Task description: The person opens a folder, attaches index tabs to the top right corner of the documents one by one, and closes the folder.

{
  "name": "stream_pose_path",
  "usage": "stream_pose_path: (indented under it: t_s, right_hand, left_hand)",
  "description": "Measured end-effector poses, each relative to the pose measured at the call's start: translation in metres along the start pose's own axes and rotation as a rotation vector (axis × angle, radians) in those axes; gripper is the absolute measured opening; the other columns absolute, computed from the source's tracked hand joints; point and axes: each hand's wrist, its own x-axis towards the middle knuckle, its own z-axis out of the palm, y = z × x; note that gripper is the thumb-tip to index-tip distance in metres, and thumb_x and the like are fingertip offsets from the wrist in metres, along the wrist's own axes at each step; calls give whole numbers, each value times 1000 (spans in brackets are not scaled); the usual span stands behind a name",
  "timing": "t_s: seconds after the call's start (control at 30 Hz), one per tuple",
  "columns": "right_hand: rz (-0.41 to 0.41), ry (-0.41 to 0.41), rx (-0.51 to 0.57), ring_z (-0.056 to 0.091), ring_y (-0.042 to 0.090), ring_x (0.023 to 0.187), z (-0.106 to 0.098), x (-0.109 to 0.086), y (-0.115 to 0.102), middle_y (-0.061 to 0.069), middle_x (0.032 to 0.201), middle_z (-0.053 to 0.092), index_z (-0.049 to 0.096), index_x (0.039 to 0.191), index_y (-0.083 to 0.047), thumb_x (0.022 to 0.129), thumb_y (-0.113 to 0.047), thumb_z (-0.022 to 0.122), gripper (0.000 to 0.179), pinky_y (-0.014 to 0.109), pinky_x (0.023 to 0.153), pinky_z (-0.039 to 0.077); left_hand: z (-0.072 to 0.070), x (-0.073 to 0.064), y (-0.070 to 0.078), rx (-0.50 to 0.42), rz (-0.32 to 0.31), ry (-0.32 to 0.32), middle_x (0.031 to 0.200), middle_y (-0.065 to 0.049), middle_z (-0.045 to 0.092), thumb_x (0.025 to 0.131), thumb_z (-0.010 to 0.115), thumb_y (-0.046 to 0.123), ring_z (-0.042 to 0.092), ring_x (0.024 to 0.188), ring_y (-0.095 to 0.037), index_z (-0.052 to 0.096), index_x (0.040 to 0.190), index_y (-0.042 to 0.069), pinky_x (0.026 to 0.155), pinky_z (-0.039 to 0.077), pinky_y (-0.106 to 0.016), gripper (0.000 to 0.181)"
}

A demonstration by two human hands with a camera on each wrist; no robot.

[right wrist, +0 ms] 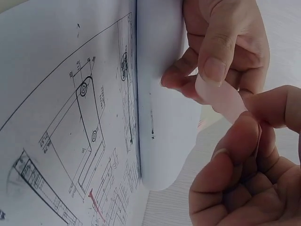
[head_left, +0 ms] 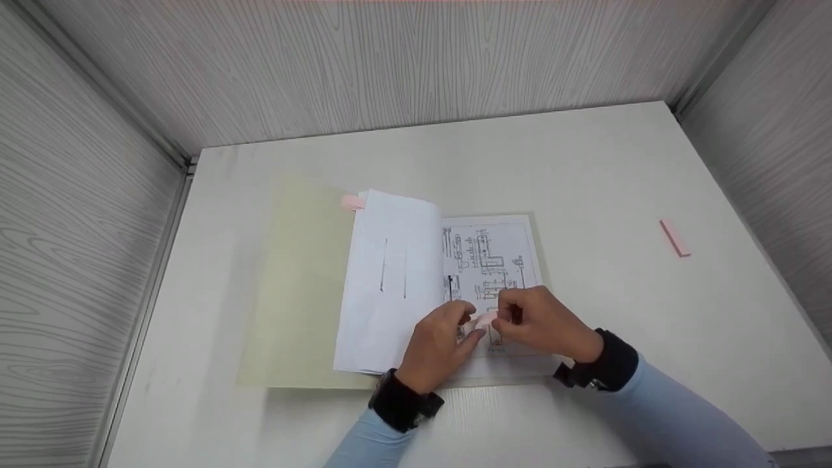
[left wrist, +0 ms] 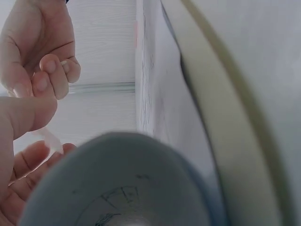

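A pale pink paper strip is stretched between both hands, above the open booklet. My left hand pinches one end between thumb and fingers. At the other end, my right hand grips the strip with thumb and curled forefinger. The right wrist view shows the strip slightly bent, and the left wrist view catches part of the strip below the left thumb. Under the hands lies a printed page of line drawings, its lower part partly hidden by them.
The booklet's cream cover lies spread to the left, with turned white pages curving up from the fold. A pink tab sticks out at their top left. Far right on the white table rests a narrow pink pad. Grey wood-grain panels enclose the table.
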Motion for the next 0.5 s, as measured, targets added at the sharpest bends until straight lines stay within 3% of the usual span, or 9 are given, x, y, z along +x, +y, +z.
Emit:
stream_pose_path:
  t_s: [0.33, 0.5]
  right_hand:
    - [-22, -52, 46, 46, 8, 59, -5, -2, 3, -5, 71, 54, 57, 93, -13, 81, 2, 67, 22, 21, 52, 39]
    - [-4, -79, 66, 46, 10, 59, -8, -2, -3, -1, 70, 56, 60, 98, -8, 82, 6, 65, 22, 21, 52, 39]
  left_hand:
    - [-1, -1, 1, 44, -8, -19, 85, 3, 57, 83, 76, 23, 55, 76, -7, 68, 94, 13, 68, 47, -18, 17]
    - [-2, -1, 0, 47, -29, -39, 87, 1, 59, 84, 75, 24, 54, 76, -8, 69, 95, 12, 70, 48, -19, 17]
